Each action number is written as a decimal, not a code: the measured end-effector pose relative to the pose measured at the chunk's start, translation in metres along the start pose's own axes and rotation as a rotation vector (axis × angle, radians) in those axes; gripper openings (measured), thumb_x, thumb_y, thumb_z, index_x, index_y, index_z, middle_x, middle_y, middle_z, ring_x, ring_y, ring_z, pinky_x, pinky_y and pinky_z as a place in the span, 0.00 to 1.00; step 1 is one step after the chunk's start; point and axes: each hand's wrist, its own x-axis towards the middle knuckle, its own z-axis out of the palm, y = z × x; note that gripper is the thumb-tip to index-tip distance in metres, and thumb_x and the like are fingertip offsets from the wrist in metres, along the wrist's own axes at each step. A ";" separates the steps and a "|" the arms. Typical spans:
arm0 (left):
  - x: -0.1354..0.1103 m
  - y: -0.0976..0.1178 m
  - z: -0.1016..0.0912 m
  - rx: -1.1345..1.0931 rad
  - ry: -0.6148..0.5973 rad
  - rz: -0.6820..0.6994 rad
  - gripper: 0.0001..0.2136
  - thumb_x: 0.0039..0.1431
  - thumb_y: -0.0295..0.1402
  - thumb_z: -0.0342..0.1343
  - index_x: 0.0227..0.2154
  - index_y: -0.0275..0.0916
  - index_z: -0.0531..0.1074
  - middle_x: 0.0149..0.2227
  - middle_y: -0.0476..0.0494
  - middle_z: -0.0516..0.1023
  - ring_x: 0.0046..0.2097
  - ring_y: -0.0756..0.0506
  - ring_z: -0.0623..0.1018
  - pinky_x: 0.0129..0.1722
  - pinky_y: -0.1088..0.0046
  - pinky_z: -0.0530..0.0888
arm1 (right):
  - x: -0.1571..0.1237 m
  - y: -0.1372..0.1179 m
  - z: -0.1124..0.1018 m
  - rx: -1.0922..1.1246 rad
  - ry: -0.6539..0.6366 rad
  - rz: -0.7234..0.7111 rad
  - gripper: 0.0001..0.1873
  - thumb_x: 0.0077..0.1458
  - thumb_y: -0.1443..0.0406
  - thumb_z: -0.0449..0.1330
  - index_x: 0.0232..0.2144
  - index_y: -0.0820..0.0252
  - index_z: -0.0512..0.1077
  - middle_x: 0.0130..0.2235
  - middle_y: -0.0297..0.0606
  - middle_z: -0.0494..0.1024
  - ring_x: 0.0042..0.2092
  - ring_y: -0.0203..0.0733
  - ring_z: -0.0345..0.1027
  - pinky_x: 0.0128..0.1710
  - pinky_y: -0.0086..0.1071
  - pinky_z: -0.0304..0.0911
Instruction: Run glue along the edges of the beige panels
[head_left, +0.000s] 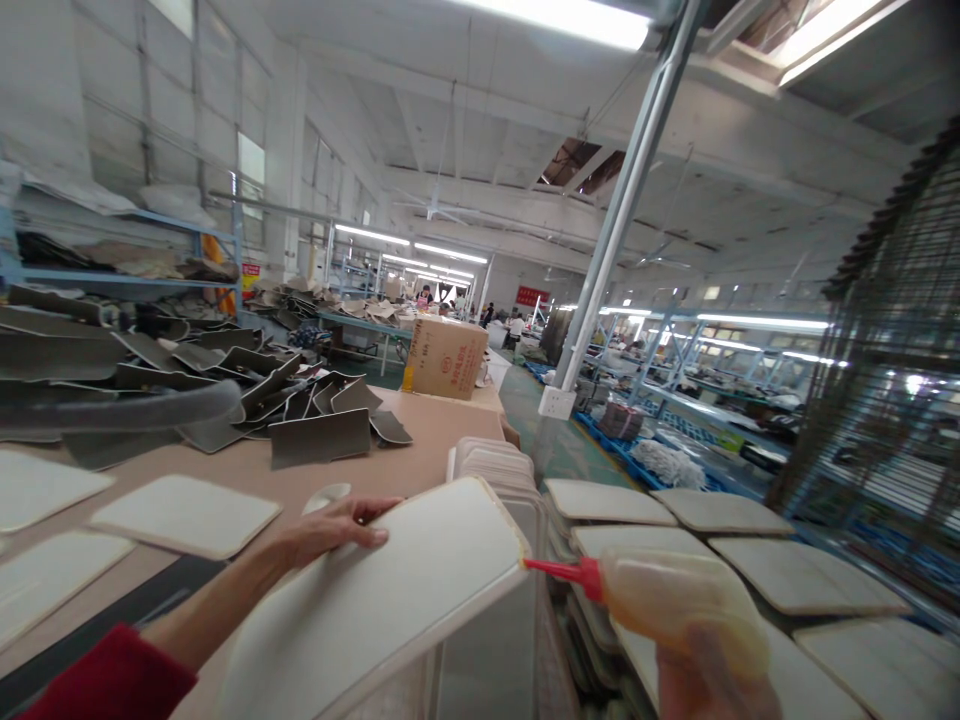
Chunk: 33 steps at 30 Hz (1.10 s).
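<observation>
My left hand grips the upper left edge of a cream-white panel with rounded corners, thumb on top and fingers out of sight beneath it. The panel is held tilted above the table. In my right hand is a translucent squeeze bottle with amber liquid inside, its fingers wrapped round the body and partly blurred. Its red nozzle points left, and the tip touches the panel's right corner. A yellowish line runs along that edge.
Similar panels lie on the brown table at left and in stacks at right. Beyond the held panel stands a stack of pale panels. Dark grey pieces are heaped at back left, near a cardboard box. A metal post rises at right.
</observation>
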 end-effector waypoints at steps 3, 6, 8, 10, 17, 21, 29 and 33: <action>0.001 -0.006 0.005 -0.097 -0.021 0.015 0.26 0.50 0.37 0.60 0.54 0.44 0.67 0.47 0.49 0.76 0.49 0.41 0.72 0.45 0.73 0.67 | 0.001 0.006 -0.002 -0.006 -0.009 0.007 0.30 0.29 0.66 0.74 0.40 0.56 0.74 0.47 0.33 0.75 0.45 0.43 0.68 0.35 0.24 0.71; 0.001 -0.012 0.010 -0.177 -0.027 0.027 0.28 0.51 0.37 0.60 0.56 0.43 0.65 0.46 0.47 0.76 0.47 0.41 0.73 0.44 0.72 0.69 | 0.002 0.014 -0.011 -0.019 -0.105 0.022 0.30 0.36 0.65 0.72 0.45 0.55 0.72 0.49 0.34 0.74 0.50 0.47 0.66 0.44 0.32 0.70; 0.000 -0.015 0.014 -0.225 -0.023 0.032 0.29 0.51 0.36 0.60 0.57 0.43 0.64 0.46 0.46 0.76 0.46 0.41 0.73 0.44 0.71 0.69 | 0.002 0.018 -0.015 -0.045 -0.125 0.013 0.27 0.38 0.63 0.71 0.44 0.57 0.72 0.48 0.35 0.75 0.49 0.49 0.67 0.48 0.37 0.69; 0.000 -0.018 0.017 -0.262 -0.020 0.035 0.29 0.51 0.36 0.60 0.58 0.42 0.63 0.47 0.45 0.76 0.46 0.41 0.74 0.45 0.70 0.69 | 0.000 0.018 -0.015 -0.060 -0.148 0.016 0.25 0.40 0.62 0.70 0.43 0.58 0.72 0.48 0.37 0.75 0.49 0.51 0.67 0.49 0.39 0.68; 0.000 -0.021 0.026 -0.380 -0.002 0.012 0.33 0.51 0.36 0.61 0.60 0.42 0.59 0.49 0.42 0.76 0.45 0.41 0.75 0.43 0.70 0.70 | -0.003 0.024 -0.017 -0.015 -0.084 0.013 0.23 0.38 0.67 0.71 0.39 0.55 0.73 0.46 0.32 0.76 0.38 0.37 0.69 0.38 0.25 0.70; 0.000 -0.021 0.033 -0.425 0.023 -0.007 0.37 0.47 0.38 0.64 0.60 0.41 0.58 0.50 0.40 0.75 0.45 0.40 0.76 0.42 0.70 0.70 | -0.009 0.023 -0.010 -0.024 -0.064 0.026 0.23 0.35 0.65 0.72 0.37 0.57 0.73 0.44 0.35 0.76 0.38 0.40 0.70 0.39 0.29 0.71; 0.000 -0.024 0.040 -0.476 0.137 -0.076 0.40 0.43 0.38 0.67 0.60 0.37 0.59 0.47 0.38 0.77 0.44 0.40 0.76 0.42 0.69 0.72 | -0.024 0.016 0.019 -0.060 0.084 0.062 0.34 0.21 0.58 0.75 0.36 0.64 0.74 0.39 0.43 0.76 0.40 0.51 0.71 0.33 0.33 0.72; 0.001 -0.033 0.038 -0.504 0.136 -0.080 0.37 0.47 0.36 0.65 0.60 0.38 0.59 0.45 0.39 0.78 0.43 0.42 0.77 0.42 0.70 0.73 | -0.027 0.012 0.024 -0.020 0.106 0.087 0.34 0.14 0.62 0.76 0.32 0.63 0.75 0.35 0.39 0.75 0.34 0.40 0.68 0.27 0.23 0.68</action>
